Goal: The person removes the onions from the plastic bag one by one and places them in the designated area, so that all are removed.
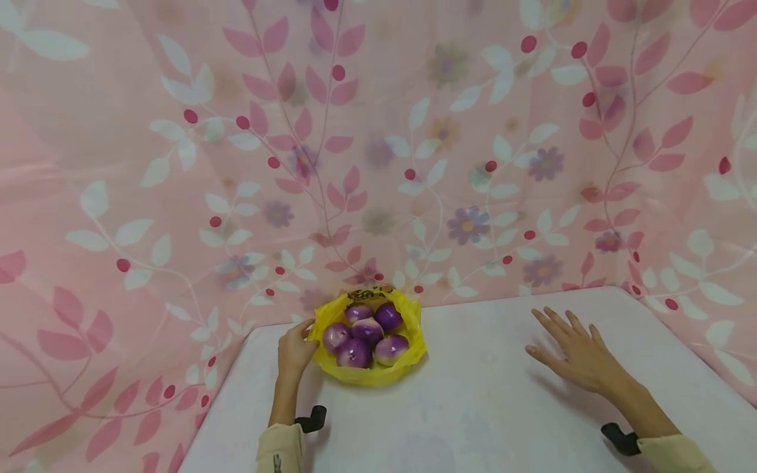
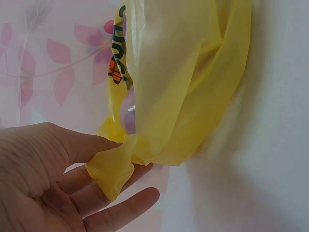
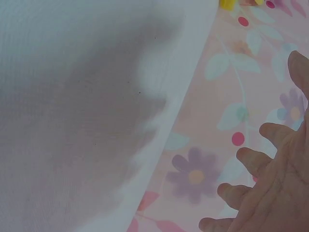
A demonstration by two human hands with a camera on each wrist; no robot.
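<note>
A yellow plastic bag (image 1: 372, 376) sits on the table with its mouth turned up and spread wide. Inside it lie several glossy, round, purple-and-white vegetables (image 1: 367, 332). At the bag's left side my left hand (image 1: 298, 348) pinches a gathered corner of the plastic between thumb and fingers; in the left wrist view the yellow corner (image 2: 113, 170) pokes out past the thumb. Well to the right of the bag, my right hand (image 1: 576, 351) is held over the table, palm down, with fingers spread and nothing in them.
The white table (image 1: 473, 401) reaches back to a pink floral cloth (image 1: 378, 164) hanging behind it. A black wrist mount (image 1: 312, 419) juts from the left wrist, and another black mount (image 1: 619, 439) from the right.
</note>
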